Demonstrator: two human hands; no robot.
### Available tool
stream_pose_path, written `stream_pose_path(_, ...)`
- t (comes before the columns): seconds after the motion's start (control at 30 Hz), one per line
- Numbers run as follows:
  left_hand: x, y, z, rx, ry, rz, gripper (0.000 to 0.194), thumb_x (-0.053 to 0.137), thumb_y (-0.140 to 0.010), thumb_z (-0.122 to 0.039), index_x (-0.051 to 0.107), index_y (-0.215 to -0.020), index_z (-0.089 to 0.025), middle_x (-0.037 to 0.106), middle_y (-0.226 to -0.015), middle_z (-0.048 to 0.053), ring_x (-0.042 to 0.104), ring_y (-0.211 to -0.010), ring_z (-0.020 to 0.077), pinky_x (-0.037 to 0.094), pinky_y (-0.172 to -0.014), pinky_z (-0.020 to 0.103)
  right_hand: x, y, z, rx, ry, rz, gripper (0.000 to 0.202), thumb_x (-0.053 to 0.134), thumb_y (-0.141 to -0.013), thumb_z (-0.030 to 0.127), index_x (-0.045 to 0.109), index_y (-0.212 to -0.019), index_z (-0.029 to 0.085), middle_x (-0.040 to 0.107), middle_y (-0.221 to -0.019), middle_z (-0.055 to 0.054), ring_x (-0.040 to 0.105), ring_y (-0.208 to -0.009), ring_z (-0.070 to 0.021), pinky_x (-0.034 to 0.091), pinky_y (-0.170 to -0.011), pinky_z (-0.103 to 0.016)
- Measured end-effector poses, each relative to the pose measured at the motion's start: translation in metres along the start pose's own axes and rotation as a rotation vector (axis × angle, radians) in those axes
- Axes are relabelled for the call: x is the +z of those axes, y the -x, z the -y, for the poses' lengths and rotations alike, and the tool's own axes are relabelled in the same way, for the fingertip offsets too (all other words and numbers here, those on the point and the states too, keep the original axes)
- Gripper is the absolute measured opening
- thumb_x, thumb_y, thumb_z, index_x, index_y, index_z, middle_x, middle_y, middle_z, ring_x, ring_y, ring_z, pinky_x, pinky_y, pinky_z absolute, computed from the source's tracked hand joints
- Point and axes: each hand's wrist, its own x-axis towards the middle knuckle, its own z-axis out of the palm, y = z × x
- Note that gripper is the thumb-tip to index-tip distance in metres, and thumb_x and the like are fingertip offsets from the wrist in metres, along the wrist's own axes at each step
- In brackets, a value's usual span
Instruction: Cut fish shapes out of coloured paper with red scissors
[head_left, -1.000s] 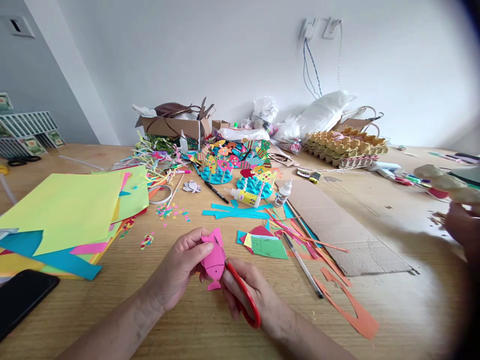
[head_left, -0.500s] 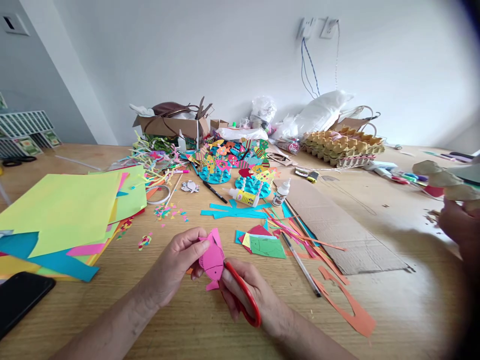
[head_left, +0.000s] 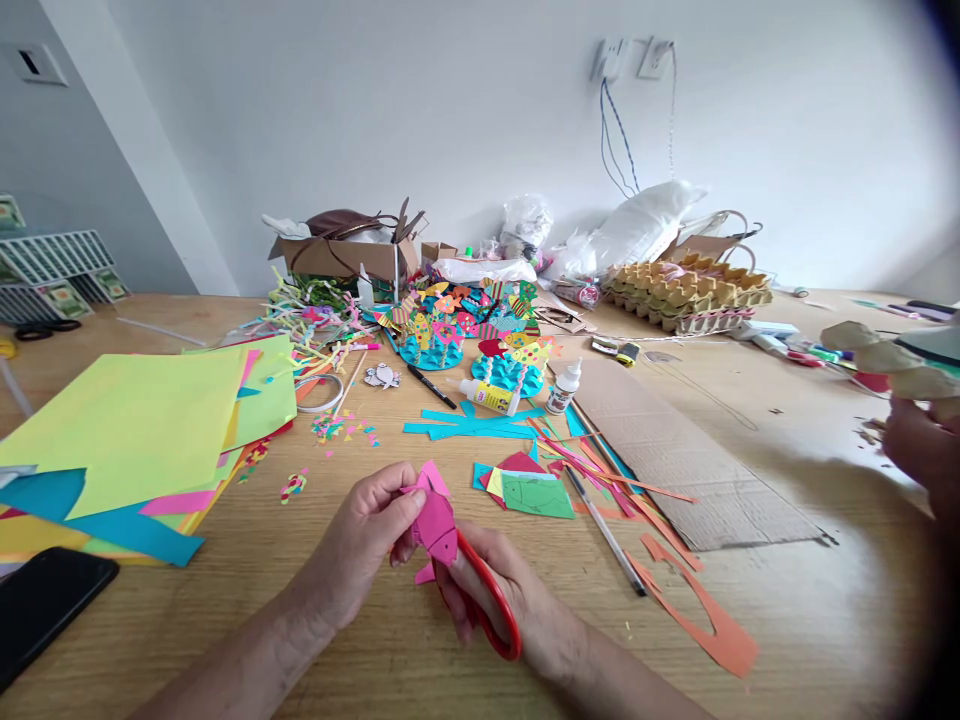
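Observation:
Pinched between the thumb and fingers of my left hand [head_left: 382,515] is a pink paper fish [head_left: 435,525], marked with dark lines and an eye dot. My right hand [head_left: 502,585] grips red-handled scissors [head_left: 491,600] beside the fish's head; the blades are hidden behind the paper. A pink scrap [head_left: 425,574] shows below the fish. Beyond my hands lies a green paper piece with a drawn fish [head_left: 536,494], on top of red, yellow and blue pieces.
Coloured paper sheets [head_left: 161,410] and a black phone [head_left: 52,610] lie at left. Blue strips [head_left: 472,428], glue bottles [head_left: 564,388], a pen [head_left: 607,530], cardboard [head_left: 697,460] and an orange offcut [head_left: 697,610] lie ahead and right. Another person's hand [head_left: 919,450] holds egg-carton pieces at far right.
The fish has tilted and shifted slightly right in my left hand. The scissors sit close against its head, and the pink scrap below looks more separated from it. The camera view has shifted slightly.

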Motion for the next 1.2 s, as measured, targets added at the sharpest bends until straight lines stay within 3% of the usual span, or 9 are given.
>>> stream_pose_path(0.33, 0.0007, 0.0024, 0.0009, -0.015, 0.027, -0.012, 0.026, 0.051, -0.079, -0.033, 0.042, -0.059, -0.019, 0.040, -0.046, -0.008, 0.032, -0.042, 0.0071, 0.027, -0.042, 0.020, 0.0006, -0.0008, -0.0032, -0.059, 0.010, 0.001, 0.052, 0.037, -0.086, 0.059, 0.057, -0.077, 0.013, 0.039, -0.048, 0.006, 0.038, -0.040, -0.0071, 0.031, -0.042, -0.019)
stream_pose_path(0.63, 0.0023, 0.0024, 0.0004, -0.002, 0.046, 0.005, 0.023, 0.050, -0.079, -0.032, 0.046, -0.062, -0.018, 0.039, -0.047, -0.007, 0.031, -0.043, 0.0068, 0.028, -0.043, 0.019, 0.0032, -0.0004, -0.0027, -0.041, 0.008, -0.036, 0.053, 0.037, -0.084, 0.063, 0.054, -0.072, 0.014, 0.038, -0.048, 0.006, 0.037, -0.038, -0.0062, 0.030, -0.037, -0.017)
stream_pose_path(1.2, 0.0035, 0.0027, -0.0020, -0.008, 0.057, -0.001, 0.022, 0.051, -0.078, -0.032, 0.049, -0.063, -0.017, 0.041, -0.048, -0.007, 0.032, -0.043, 0.0064, 0.027, -0.042, 0.019, 0.0050, 0.0001, -0.0066, -0.037, -0.011, -0.055, 0.055, 0.036, -0.084, 0.062, 0.058, -0.081, 0.013, 0.038, -0.048, 0.006, 0.035, -0.036, -0.0054, 0.031, -0.035, -0.016)
